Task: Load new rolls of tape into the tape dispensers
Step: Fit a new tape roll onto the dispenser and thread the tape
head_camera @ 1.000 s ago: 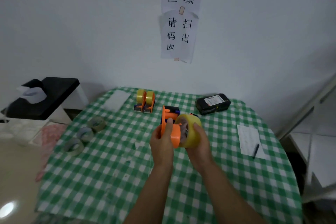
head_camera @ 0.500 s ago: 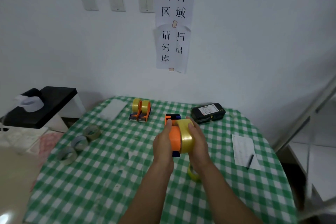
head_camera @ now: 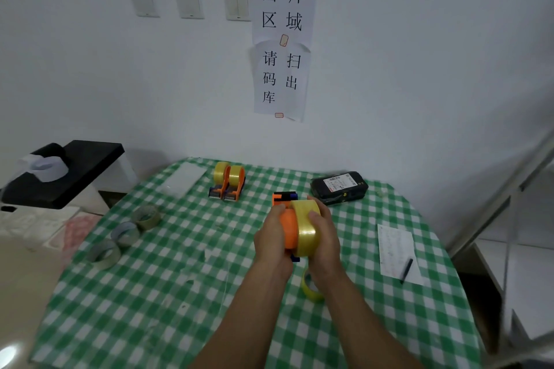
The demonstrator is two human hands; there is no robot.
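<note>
While both hands hold it up above the green-checked surface, the tape roll sits pressed against the side of the orange dispenser, near the middle of the view. The left hand is curled round the dispenser's body, and the right hand wraps the roll, fingers over its outer winding. I judge the roll light and stiff, with a glossy face that could slip, so it is best taken across its width, as it is now. The dispenser looks like rigid plastic and is safest held by its body, away from the cutter end. Whether the roll is fully seated on the hub cannot be told, since roll and fingers cover that joint. The handle is under the left palm, no blade shows, and no loose tape end can be made out. A spare yellow roll is partly hidden under the right wrist.
</note>
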